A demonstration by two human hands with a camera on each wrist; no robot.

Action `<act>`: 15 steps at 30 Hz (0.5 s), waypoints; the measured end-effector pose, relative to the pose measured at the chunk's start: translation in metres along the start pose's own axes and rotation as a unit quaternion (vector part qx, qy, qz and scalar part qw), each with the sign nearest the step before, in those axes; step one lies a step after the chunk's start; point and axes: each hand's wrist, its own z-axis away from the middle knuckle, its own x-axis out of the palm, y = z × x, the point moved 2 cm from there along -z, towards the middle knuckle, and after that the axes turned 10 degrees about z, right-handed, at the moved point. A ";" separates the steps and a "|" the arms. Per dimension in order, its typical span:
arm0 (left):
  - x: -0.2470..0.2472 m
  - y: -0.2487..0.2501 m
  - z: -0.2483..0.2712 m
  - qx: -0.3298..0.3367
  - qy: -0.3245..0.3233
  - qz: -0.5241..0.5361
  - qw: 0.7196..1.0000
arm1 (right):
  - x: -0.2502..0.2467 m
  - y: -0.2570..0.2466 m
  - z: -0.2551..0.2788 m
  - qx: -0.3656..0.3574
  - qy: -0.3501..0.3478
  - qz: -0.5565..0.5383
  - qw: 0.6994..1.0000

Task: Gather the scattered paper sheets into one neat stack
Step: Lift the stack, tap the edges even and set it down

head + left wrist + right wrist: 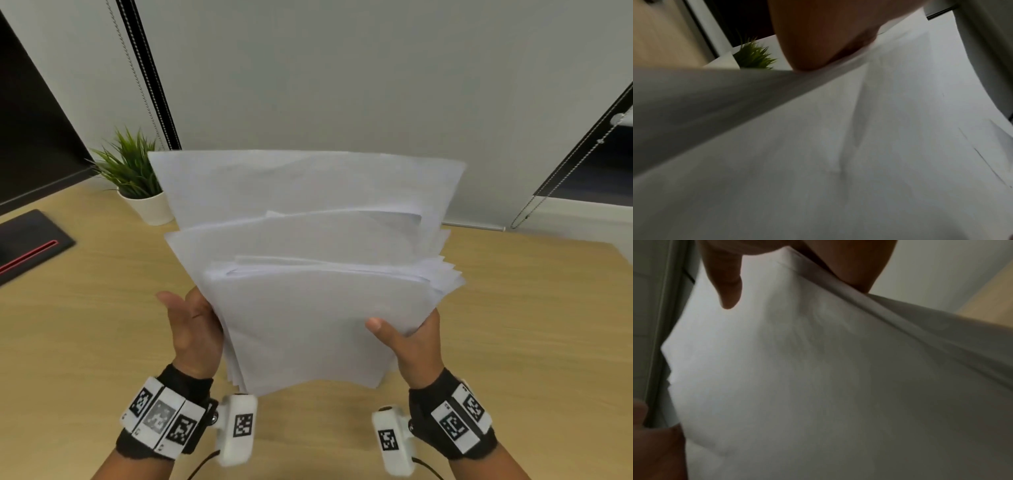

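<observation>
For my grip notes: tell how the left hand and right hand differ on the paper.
The left hand flanks the left edge of the paper stack, the right hand the right edge. The left thumb spreads clear of it; the right thumb presses the front sheet. Both support the stack above the table.

Left grip (193, 330) splayed, right grip (409, 342) clamped.

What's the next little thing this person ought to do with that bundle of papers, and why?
Probably tap the bottom edge on the wooden desk. The paper sheets are held up between the left hand and right hand, but their top edges sit staggered at several heights, so they are not yet square.
</observation>
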 end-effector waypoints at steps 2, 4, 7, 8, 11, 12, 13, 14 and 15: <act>0.009 0.005 0.002 0.003 0.011 -0.010 1.000 | 0.001 -0.002 0.002 -0.002 -0.001 -0.007 1.000; 0.020 0.007 0.003 0.025 0.005 -0.025 0.999 | 0.004 -0.005 0.006 -0.006 0.000 -0.005 1.000; 0.023 0.014 -0.003 0.061 0.014 -0.021 0.998 | 0.007 -0.007 0.005 -0.017 -0.011 -0.015 1.000; 0.016 0.015 -0.005 0.054 0.020 -0.013 0.998 | 0.005 -0.005 0.004 -0.017 -0.008 -0.028 0.999; -0.006 0.002 -0.004 -0.032 0.104 0.005 0.994 | -0.001 0.004 0.004 0.014 -0.002 -0.047 0.999; -0.014 -0.008 0.001 -0.064 0.128 -0.009 0.990 | 0.000 0.008 0.006 0.030 -0.013 -0.041 0.999; -0.021 -0.020 0.007 -0.085 0.150 -0.046 0.984 | 0.001 0.013 0.009 0.045 -0.026 -0.031 0.998; -0.028 -0.033 0.013 -0.093 0.168 -0.085 0.978 | 0.004 0.019 0.011 0.056 -0.036 -0.024 0.997; -0.036 -0.045 0.020 -0.103 0.182 -0.115 0.971 | 0.006 0.024 0.014 0.065 -0.040 -0.021 0.997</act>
